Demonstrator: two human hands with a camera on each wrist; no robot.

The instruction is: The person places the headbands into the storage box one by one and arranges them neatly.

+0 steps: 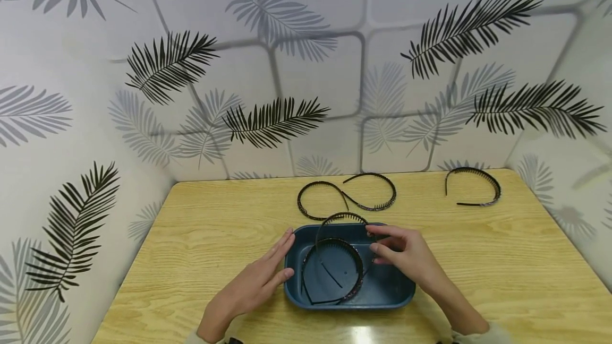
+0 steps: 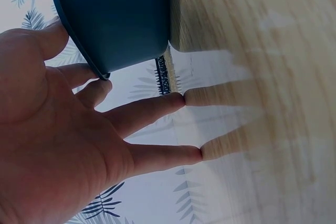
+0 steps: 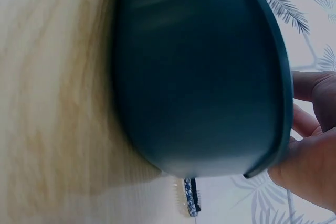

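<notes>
A dark blue tray stands on the table. My left hand rests against its left end, fingers stretched out; in the left wrist view the thumb and some fingertips touch the rim while two fingertips reach the tabletop. Over the tray my right hand pinches the right side of a black toothed headband, whose arch rises above the back rim. Another dark headband lies inside the tray, overlapped by the held one. From the right wrist, the tray wall hides most of what the fingers hold.
Behind the tray two black headbands lie side by side on the wooden table. One more headband is at the far right. A wall with a leaf pattern closes off the back.
</notes>
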